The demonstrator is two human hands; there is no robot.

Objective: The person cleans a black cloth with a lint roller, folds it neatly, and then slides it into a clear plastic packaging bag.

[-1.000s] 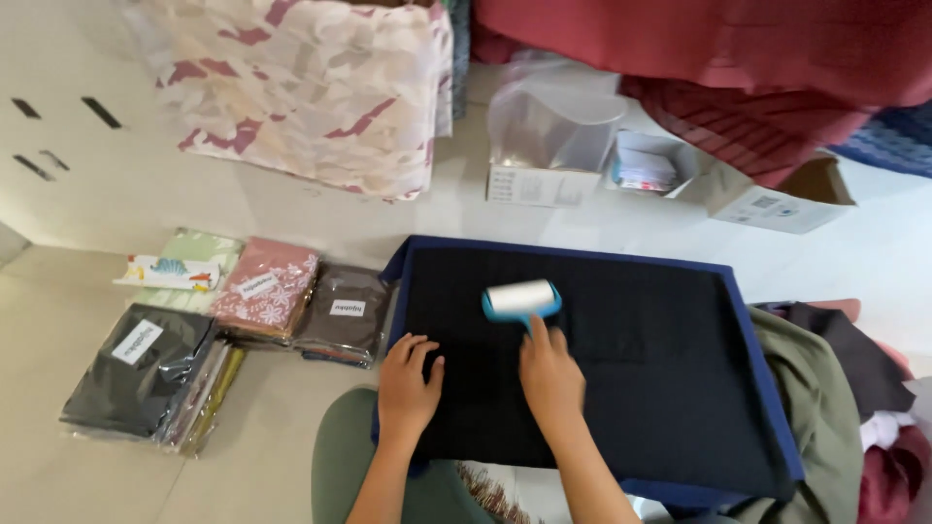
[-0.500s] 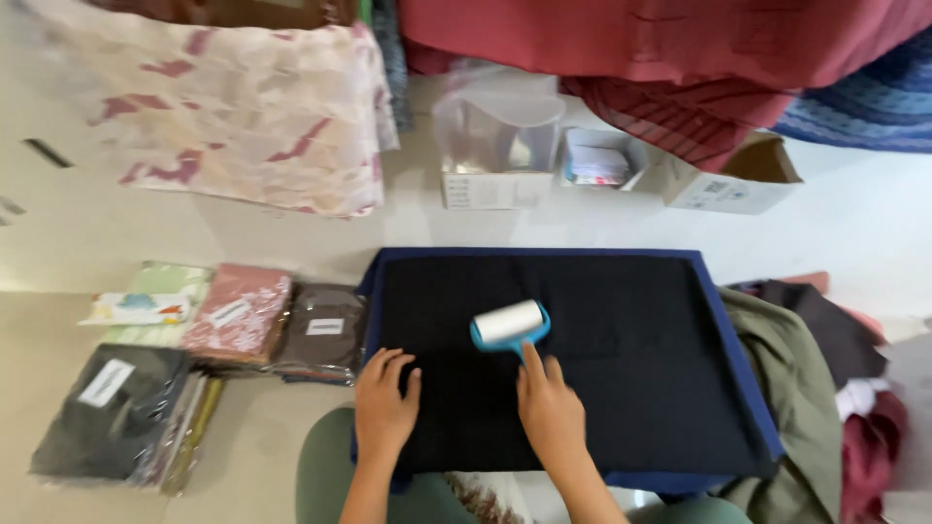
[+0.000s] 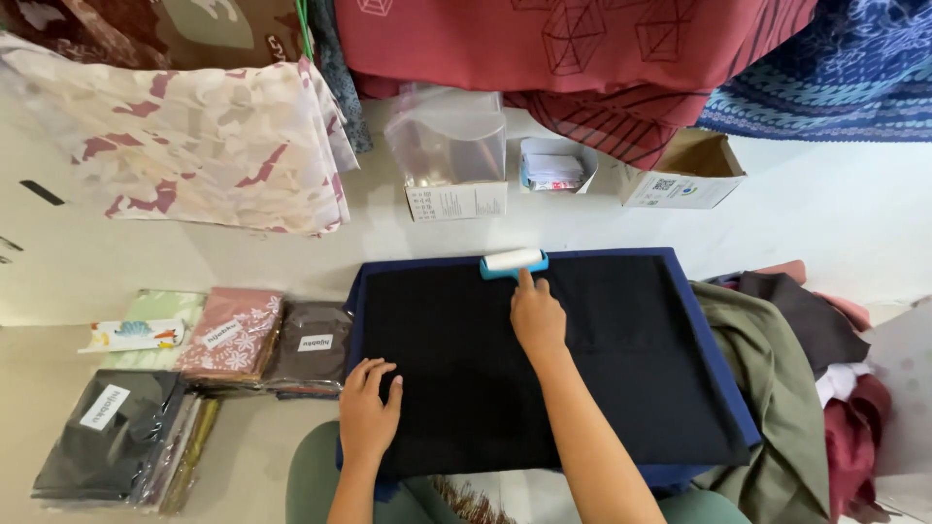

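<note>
A folded black cloth (image 3: 602,369) lies flat on a dark blue board (image 3: 723,388) in front of me. My right hand (image 3: 537,316) grips the handle of a lint roller (image 3: 514,261) with a blue frame and white roll, which rests at the cloth's far edge. My left hand (image 3: 368,411) lies flat with fingers spread on the cloth's near left corner, pressing it down.
Packaged folded fabrics (image 3: 228,335) lie in rows at the left, darker packs (image 3: 112,437) nearer me. A clear plastic box (image 3: 449,146), a small white tray (image 3: 553,165) and an open cardboard box (image 3: 689,175) stand beyond the board. Loose clothes (image 3: 777,388) are piled at the right; fabrics hang above.
My right hand has pushed the lint roller away from me, from the cloth's middle to its far edge. My left hand has stayed on the near left corner.
</note>
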